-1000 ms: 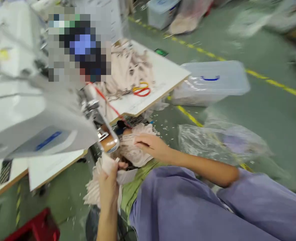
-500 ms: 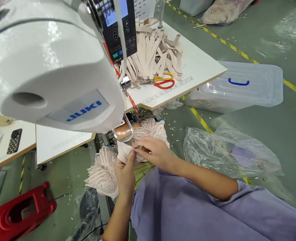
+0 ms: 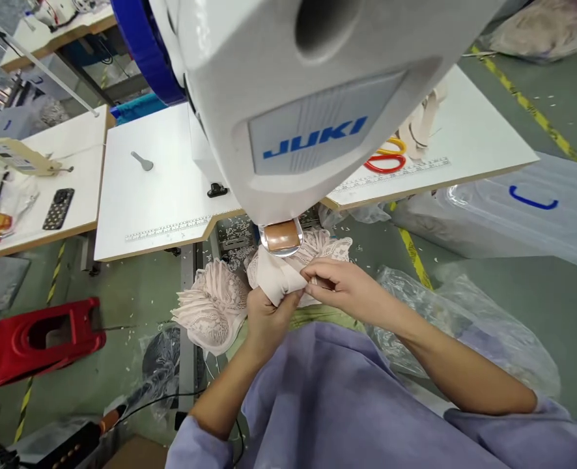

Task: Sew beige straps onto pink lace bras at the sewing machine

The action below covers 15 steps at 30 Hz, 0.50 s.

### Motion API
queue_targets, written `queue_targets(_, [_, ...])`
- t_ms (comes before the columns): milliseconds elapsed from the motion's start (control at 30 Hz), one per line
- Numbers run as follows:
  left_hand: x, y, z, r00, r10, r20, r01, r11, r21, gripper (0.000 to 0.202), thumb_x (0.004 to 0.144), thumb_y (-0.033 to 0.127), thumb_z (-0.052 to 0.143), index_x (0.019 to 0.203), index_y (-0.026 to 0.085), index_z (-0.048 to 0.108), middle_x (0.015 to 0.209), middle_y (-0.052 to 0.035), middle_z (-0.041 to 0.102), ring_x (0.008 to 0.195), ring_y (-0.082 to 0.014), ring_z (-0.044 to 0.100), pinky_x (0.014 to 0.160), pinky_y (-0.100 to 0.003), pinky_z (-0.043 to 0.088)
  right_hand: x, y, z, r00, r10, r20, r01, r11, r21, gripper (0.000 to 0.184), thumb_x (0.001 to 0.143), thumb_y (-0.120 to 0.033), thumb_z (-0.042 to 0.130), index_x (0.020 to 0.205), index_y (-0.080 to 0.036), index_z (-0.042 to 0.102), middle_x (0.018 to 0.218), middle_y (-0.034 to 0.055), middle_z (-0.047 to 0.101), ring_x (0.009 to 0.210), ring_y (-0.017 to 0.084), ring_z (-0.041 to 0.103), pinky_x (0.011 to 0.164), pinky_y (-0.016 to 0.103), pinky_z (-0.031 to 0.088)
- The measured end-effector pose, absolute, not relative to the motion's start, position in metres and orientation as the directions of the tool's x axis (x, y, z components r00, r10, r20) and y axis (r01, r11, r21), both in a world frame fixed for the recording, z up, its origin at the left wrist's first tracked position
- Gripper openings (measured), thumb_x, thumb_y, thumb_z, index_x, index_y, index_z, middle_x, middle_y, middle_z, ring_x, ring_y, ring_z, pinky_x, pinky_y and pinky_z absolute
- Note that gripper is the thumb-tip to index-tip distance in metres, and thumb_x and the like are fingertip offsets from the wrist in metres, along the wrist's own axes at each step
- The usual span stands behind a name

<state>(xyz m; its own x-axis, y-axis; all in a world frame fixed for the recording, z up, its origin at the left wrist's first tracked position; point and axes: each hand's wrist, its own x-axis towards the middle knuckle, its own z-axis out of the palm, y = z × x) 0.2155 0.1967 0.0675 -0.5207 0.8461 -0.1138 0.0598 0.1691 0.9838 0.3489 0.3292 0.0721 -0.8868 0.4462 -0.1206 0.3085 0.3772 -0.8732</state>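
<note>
In front of me is the head of a white sewing machine (image 3: 318,130) marked JUKI, with a clear guard (image 3: 281,237) at its lower end. Just below the guard, my left hand (image 3: 271,316) is closed on a pale beige fabric strip (image 3: 279,279), thumb on top. The fingertips of my right hand (image 3: 344,286) pinch the strip's right end, touching near my left thumb. Around the hands hangs a beige lace bra (image 3: 215,306), one ruffled cup to the left and the other (image 3: 325,247) behind my right hand. The needle is hidden.
Scissors (image 3: 386,163) with red and yellow handles and several beige strips (image 3: 422,124) lie on the right tabletop (image 3: 478,124). A phone (image 3: 58,208) rests on the left table. A lidded plastic bin (image 3: 513,202) and a clear bag (image 3: 464,326) are on the right floor; a red plastic frame (image 3: 39,339) stands left.
My view has swung left, so the machine head sits further right. Both hands keep hold of the beige strip, which now shows as a wider fold. The control panel has left the view.
</note>
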Motion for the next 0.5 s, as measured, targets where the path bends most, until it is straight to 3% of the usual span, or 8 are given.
queue_targets(200, [0.205, 0.198, 0.069, -0.456, 0.809, -0.371, -0.162, 0.335, 0.928, 0.027, 0.080, 0.036, 0.075, 0.094, 0.013, 0.075, 0.085, -0.0037, 0.075, 0.077, -0.0168, 0.065, 0.074, -0.026, 0.051, 0.340, 0.320, 0.062, -0.858, 0.514, -0.013, 0.284, 0.451, -0.846, 0.008, 0.087, -0.023, 0.057, 0.084, -0.019, 0.062, 0.074, -0.0010, 0.056, 0.065, 0.011, 0.049, 0.061, 0.024, 0.034])
queue_targets(333, [0.200, 0.198, 0.070, -0.498, 0.794, -0.350, -0.137, 0.327, 0.935, 0.031, 0.081, 0.040, 0.073, 0.095, 0.012, 0.075, 0.086, -0.0043, 0.075, 0.079, -0.0175, 0.065, 0.075, -0.027, 0.051, 0.340, 0.325, 0.063, -0.837, 0.545, -0.052, 0.265, 0.319, -0.910, 0.013, 0.087, -0.028, 0.059, 0.090, -0.018, 0.067, 0.078, 0.0009, 0.062, 0.068, 0.012, 0.053, 0.064, 0.025, 0.038])
queue_targets(433, [0.194, 0.198, 0.071, -0.497, 0.799, -0.339, -0.084, 0.344, 0.935, 0.034, 0.083, 0.040, 0.071, 0.103, 0.013, 0.073, 0.096, -0.0062, 0.076, 0.087, -0.0201, 0.067, 0.080, -0.029, 0.052, 0.345, 0.333, 0.066, -0.807, 0.575, -0.135, 0.256, 0.134, -0.957, 0.018, 0.090, -0.031, 0.057, 0.096, -0.018, 0.068, 0.091, 0.0042, 0.068, 0.078, 0.014, 0.059, 0.068, 0.026, 0.043])
queue_targets(500, [0.189, 0.200, 0.071, -0.467, 0.817, -0.339, -0.074, 0.346, 0.935, 0.037, 0.084, 0.040, 0.071, 0.110, 0.014, 0.071, 0.103, -0.0066, 0.075, 0.095, -0.0214, 0.068, 0.085, -0.030, 0.051, 0.348, 0.337, 0.068, -0.788, 0.597, -0.150, 0.266, 0.111, -0.957, 0.018, 0.090, -0.031, 0.057, 0.098, -0.018, 0.066, 0.091, 0.0036, 0.066, 0.075, 0.013, 0.057, 0.066, 0.025, 0.042])
